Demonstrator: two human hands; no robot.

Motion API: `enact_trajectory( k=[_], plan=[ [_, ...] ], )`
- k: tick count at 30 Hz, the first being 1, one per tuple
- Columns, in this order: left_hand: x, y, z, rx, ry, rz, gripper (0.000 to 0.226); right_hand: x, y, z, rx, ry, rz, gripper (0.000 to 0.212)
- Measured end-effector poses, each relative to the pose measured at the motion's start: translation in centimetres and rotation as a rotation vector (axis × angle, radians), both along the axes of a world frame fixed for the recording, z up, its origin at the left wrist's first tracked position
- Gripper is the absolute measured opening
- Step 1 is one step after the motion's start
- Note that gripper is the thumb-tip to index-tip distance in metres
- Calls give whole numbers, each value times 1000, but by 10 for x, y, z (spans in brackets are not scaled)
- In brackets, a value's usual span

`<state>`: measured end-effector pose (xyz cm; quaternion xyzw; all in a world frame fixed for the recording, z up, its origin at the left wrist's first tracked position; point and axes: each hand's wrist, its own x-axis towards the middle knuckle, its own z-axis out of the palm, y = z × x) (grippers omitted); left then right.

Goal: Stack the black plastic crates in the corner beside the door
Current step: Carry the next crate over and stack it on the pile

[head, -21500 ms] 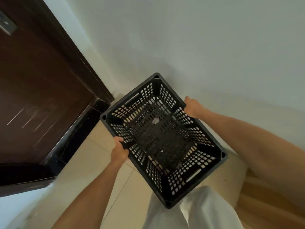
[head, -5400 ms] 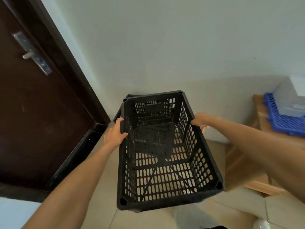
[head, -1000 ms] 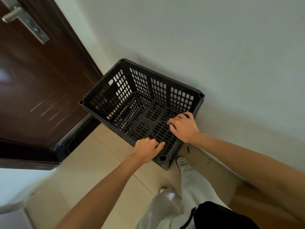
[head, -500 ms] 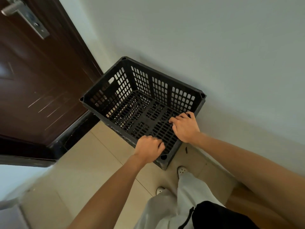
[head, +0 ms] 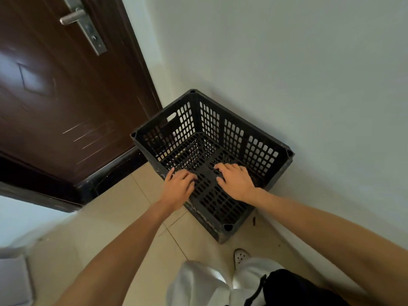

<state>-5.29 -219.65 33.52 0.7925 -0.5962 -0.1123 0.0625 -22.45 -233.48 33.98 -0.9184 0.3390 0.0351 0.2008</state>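
A black perforated plastic crate (head: 234, 133) stands in the corner between the dark door and the white wall. It sits on another black crate whose edge (head: 220, 237) shows below the near corner. My left hand (head: 178, 186) lies on the near left rim, fingers curled over it into the crate. My right hand (head: 236, 180) reaches over the near right rim, and its spread fingers press on the perforated floor inside.
The dark brown door (head: 55, 96) with a metal handle (head: 75, 17) is on the left, its black threshold (head: 110, 175) close to the crate. Beige floor tiles (head: 123, 215) lie in front. My white trouser legs and one shoe (head: 240, 257) are below.
Both hands have left the rim near the front corner. The left hand has slid along the left rim, and the right hand has moved inside the crate. The crate stays in the corner.
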Motion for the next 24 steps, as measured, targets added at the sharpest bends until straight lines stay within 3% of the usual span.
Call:
enact_trajectory(
  k=[8,12,18,24],
  plan=[
    [106,-5,7,-93,-36,-14,37,116,60,13,135,-105,6,42],
    [163,0,5,-93,-69,-87,45,181,82,14,157,-118,-124,47],
    [252,-10,-3,-102,-20,-103,53,231,98,-4,13,-9,-214,58],
    [274,-62,-5,-33,53,-144,73,242,67,-10,11,100,-195,61]
  ],
)
